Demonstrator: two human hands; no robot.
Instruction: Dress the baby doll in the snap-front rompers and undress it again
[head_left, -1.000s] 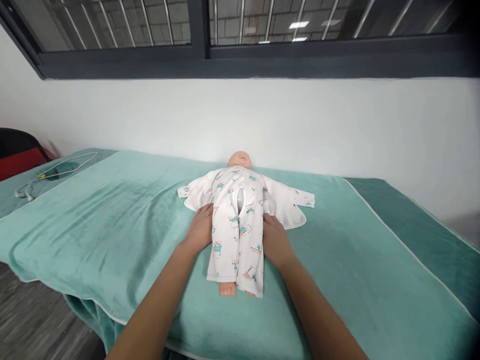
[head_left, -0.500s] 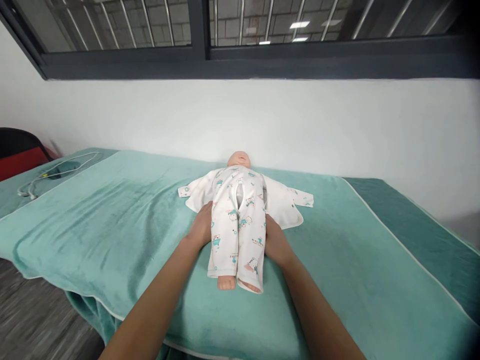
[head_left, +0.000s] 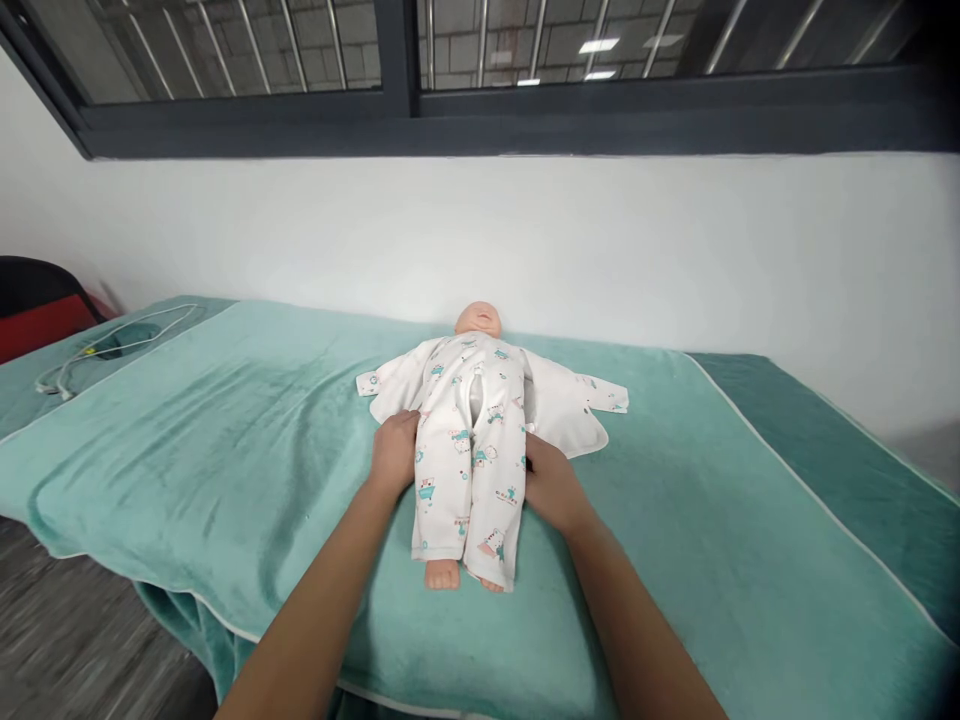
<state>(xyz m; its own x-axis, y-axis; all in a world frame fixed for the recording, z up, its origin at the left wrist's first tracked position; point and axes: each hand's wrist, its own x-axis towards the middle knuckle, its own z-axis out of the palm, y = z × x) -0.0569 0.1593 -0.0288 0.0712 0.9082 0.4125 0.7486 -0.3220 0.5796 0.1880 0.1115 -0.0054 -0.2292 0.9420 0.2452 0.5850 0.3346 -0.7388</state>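
A baby doll (head_left: 478,319) lies on its back, head toward the wall, its feet at the near end. White printed baby trousers (head_left: 491,487) cover its legs and reach up over its torso; toes show below both cuffs. Under it a white baby shirt (head_left: 564,407) is spread with both sleeves out. My left hand (head_left: 395,450) is closed on the left side edge of the trousers at thigh height. On the opposite side my right hand (head_left: 553,482) grips the trousers' right edge, its fingertips partly hidden behind the cloth.
A green blanket (head_left: 225,450) covers the bed. A white cable (head_left: 64,380) lies coiled at the far left, near a red and black chair (head_left: 45,320). Behind the bed are a white wall (head_left: 675,250) and a dark window frame (head_left: 480,130).
The trouser legs and the doll's feet have shifted slightly left and nearer. Both hands have moved a little left with the trousers. The shirt stays spread.
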